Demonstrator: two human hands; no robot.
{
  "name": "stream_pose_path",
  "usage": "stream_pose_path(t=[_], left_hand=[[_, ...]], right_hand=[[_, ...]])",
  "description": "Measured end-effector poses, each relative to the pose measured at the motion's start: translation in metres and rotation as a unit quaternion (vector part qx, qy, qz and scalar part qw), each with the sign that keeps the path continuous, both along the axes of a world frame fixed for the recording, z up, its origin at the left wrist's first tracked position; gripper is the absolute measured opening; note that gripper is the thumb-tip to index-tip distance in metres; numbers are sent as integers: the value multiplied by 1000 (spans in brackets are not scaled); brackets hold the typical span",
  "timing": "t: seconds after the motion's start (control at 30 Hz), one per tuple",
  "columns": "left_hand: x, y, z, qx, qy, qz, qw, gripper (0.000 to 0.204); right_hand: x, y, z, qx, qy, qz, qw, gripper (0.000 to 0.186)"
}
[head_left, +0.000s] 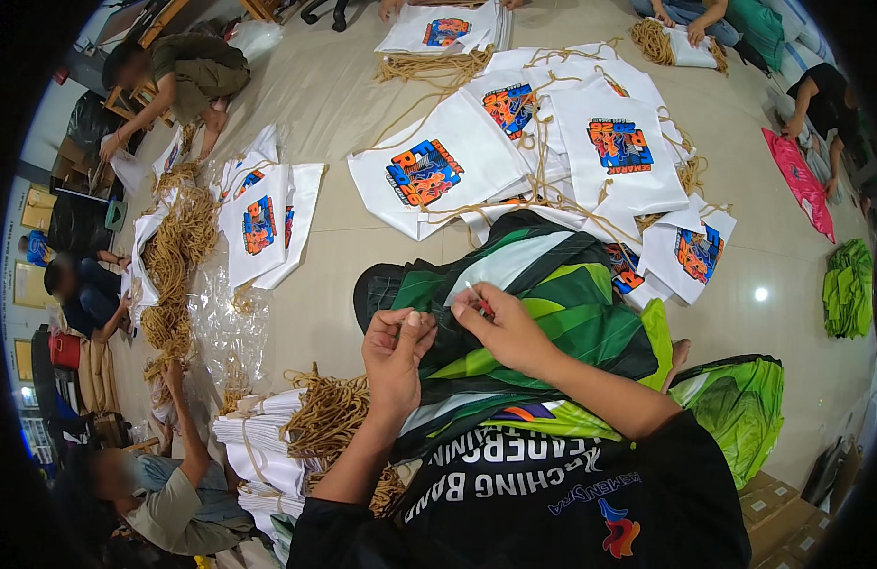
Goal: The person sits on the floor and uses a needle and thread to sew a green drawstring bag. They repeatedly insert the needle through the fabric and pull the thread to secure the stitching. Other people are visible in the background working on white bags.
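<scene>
My left hand point(400, 356) is raised over my lap, thumb and fingertips pinched together; whatever is between them is too small to make out. Close beside it, my right hand point(505, 330) is closed around a small red object point(487, 307) with a pale tip, mostly hidden by the fingers, so its kind cannot be told. Beneath both hands a green, black and white garment point(590, 318) of shiny fabric is heaped over my legs. Neither hand visibly grips the cloth.
White printed drawstring bags point(623, 156) with tan cords lie piled ahead on the tiled floor. Stacked white bags point(263, 441) sit at my left, near heaped cords point(177, 247). Co-workers sit around. Bright green garments point(846, 289) and cardboard boxes point(780, 517) are at right.
</scene>
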State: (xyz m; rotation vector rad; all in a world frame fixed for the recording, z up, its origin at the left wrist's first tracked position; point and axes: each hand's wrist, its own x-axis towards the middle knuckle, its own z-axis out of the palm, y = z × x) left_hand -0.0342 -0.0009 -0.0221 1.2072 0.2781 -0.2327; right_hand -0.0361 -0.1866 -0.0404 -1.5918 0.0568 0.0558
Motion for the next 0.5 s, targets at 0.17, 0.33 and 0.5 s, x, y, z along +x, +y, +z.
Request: stream_pose_path(t=[0.17,0.33,0.5], left_hand=[[1,-2,0,-11,-3,11,1000,10],[-2,-4,-1,-16,-14,4,1000,15],[-4,-6,5,-28,0,13,1000,11]], right_hand=[[-11,-11,32,60,-5,19,998,34],[-13,-14,39,327,333,160,870,36],[-11,-14,35,361,370,173,839,37]])
